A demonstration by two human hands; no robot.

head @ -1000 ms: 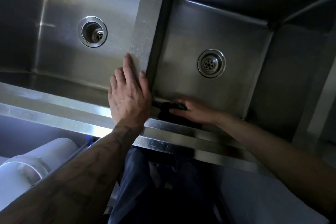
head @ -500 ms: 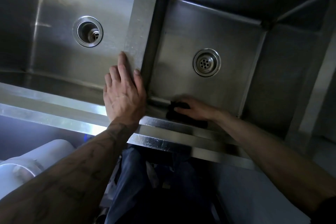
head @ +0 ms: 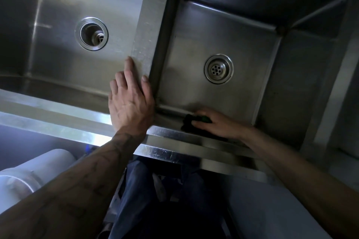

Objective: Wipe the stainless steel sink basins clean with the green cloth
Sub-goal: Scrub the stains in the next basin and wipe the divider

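Two stainless steel basins lie below me, the left basin and the right basin, split by a steel divider. My right hand presses the dark green cloth against the near wall of the right basin, close to its front left corner. Most of the cloth is hidden under my fingers and in shadow. My left hand rests flat, fingers spread, on the near end of the divider where it meets the front rim.
Each basin has a round drain: the left drain and the right drain. A white cylindrical object sits low at the left, under the rim. My dark trousers are below the front edge.
My right hand and the cloth have slid to the right along the near wall of the right basin, away from the corner. My left hand has stayed on the divider.
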